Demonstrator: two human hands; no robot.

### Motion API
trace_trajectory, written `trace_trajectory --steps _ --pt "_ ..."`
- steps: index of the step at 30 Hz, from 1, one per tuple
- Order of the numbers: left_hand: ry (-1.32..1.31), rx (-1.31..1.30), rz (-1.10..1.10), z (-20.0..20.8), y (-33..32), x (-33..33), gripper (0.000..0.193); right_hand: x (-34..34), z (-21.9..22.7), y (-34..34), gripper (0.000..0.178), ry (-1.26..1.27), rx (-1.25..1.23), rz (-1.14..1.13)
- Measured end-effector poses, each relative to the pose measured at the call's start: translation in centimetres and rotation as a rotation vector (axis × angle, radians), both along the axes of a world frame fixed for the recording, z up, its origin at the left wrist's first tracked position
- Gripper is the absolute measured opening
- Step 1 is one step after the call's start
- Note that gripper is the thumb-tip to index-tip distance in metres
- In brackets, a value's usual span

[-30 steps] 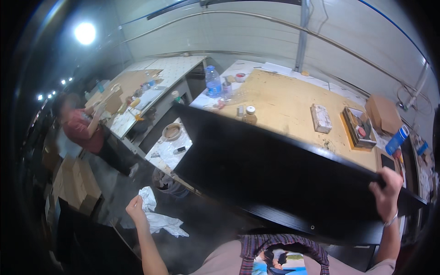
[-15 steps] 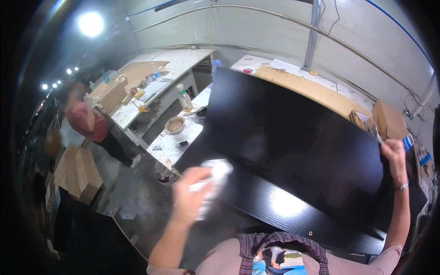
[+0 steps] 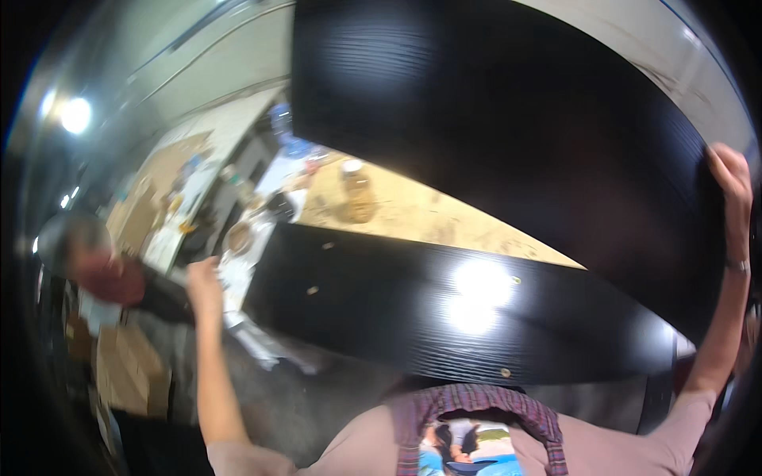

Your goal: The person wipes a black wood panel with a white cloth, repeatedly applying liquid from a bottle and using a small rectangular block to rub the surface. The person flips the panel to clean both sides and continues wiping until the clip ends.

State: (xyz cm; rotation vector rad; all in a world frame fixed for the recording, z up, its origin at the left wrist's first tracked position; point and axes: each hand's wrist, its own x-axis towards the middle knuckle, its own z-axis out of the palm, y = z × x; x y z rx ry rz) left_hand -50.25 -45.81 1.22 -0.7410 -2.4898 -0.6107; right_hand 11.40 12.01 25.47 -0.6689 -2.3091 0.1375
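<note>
My right hand [image 3: 730, 178] is closed on the right edge of a large black board [image 3: 508, 119], which is raised and tilted at the far side. A second black board [image 3: 381, 293] with wood grain lies flat in front of me, with small light spots on it. To its left is my raised left hand [image 3: 205, 287], blurred by motion, its fingers not clear. Below that hand a smeared white cloth-like thing [image 3: 266, 341] shows; whether the hand touches it I cannot tell.
A clear bottle of amber liquid [image 3: 359, 192] stands on a stained tan surface [image 3: 444, 222] between the boards. A bowl [image 3: 238, 236] is on the white worktable at left. Another person [image 3: 111, 274] stands far left, above cardboard boxes [image 3: 131, 373].
The board in my right hand has gone up and away, uncovering the lower board and the bottle. My left hand, which held a white cloth, has moved left. The view has turned.
</note>
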Motion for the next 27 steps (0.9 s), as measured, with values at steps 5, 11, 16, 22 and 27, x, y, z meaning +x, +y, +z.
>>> trace_trajectory --steps 5,11,16,22,27 --pt "-0.216 0.224 -0.537 3.4 14.6 7.9 0.032 -3.5 2.9 -4.6 0.034 -0.015 0.015 0.114" --pt "-0.298 -0.160 -1.455 -3.0 33.0 38.4 0.037 -3.5 2.2 -7.9 0.023 0.350 -0.189 -0.052" --pt "-0.855 -0.372 -2.353 -0.8 29.5 49.1 0.049 -3.2 1.8 -8.3 0.019 0.059 0.138 0.052" --pt "-1.086 -0.443 -1.744 6.4 24.2 35.8 0.031 -5.4 -4.8 -8.5 0.036 0.006 0.188 -0.009" --pt "-0.676 -0.050 -1.063 11.0 10.9 25.1 0.030 -10.0 -9.5 -8.8 0.046 -0.187 -0.331 -0.026"
